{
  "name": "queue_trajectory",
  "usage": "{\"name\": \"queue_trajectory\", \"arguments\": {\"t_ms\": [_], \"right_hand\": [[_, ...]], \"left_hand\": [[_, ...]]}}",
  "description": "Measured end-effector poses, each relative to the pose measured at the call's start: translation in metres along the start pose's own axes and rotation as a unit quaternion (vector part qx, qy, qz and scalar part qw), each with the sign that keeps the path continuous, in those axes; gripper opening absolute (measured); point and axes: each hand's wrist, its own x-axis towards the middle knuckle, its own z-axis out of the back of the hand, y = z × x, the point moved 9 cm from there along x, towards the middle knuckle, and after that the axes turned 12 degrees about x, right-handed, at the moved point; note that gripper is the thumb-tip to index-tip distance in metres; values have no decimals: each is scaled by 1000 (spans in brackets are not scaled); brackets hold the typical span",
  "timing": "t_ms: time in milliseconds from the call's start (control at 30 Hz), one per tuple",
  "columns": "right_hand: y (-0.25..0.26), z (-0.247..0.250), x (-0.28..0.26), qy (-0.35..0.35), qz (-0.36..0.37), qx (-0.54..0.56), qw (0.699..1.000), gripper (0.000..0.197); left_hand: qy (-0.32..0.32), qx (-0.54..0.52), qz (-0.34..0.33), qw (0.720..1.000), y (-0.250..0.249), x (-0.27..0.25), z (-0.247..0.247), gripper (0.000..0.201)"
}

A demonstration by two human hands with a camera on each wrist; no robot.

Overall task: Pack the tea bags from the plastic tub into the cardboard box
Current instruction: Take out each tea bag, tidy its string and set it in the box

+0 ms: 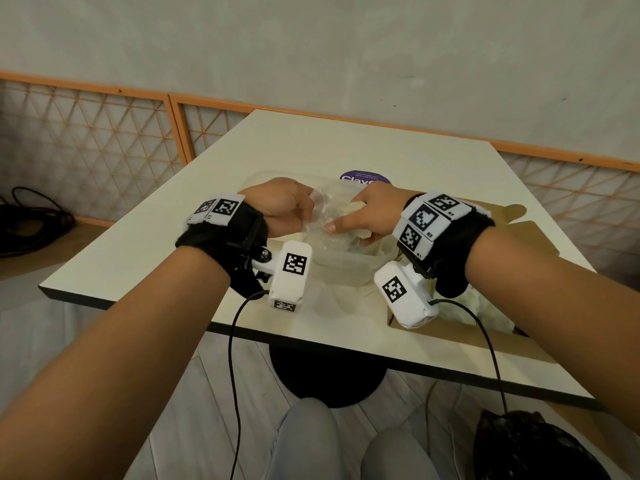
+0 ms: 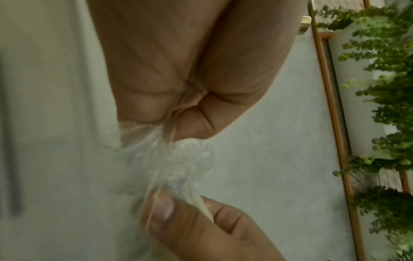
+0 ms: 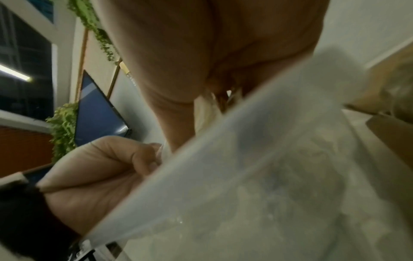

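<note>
both forearms reach forward from the near edge of the table [image 1: 145,244], wrists banded with coded markers. left hand [image 1: 282,211] is clenched, knuckles up, fingers gripping a crumpled clear plastic bag [image 1: 323,211] above the plastic tub [image 1: 346,268]. right hand [image 1: 369,213] faces it, thumb extended toward the left hand and fingers curled, pinching the same bag from the other side.

left wrist view confirms what the head view only hints at: the clear bag [image 2: 170,159] is bunched tight inside the left fist [image 2: 178,88], and the right hand [image 2: 201,226] pinches its lower end between thumb and finger. right wrist view shows pale tea bags [image 3: 205,109] caught under the right fingers, with the tub wall [image 3: 245,167] blurred close beneath. cardboard box [image 1: 519,344] stands open to the right of the tub, more pale tea bags [image 1: 481,306] lying in it.
</note>
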Motion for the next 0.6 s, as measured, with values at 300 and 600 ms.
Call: {"name": "queue_trajectory", "arguments": {"t_ms": [300,600], "right_hand": [[-7,21,-2,-59,-3,94,994,12],[-5,51,-17,-82,18,351,933,21]], "left_hand": [[-102,11,-15,995,-1,-2,19,57],[-119,214,32,969,0,0,20,44]]}}
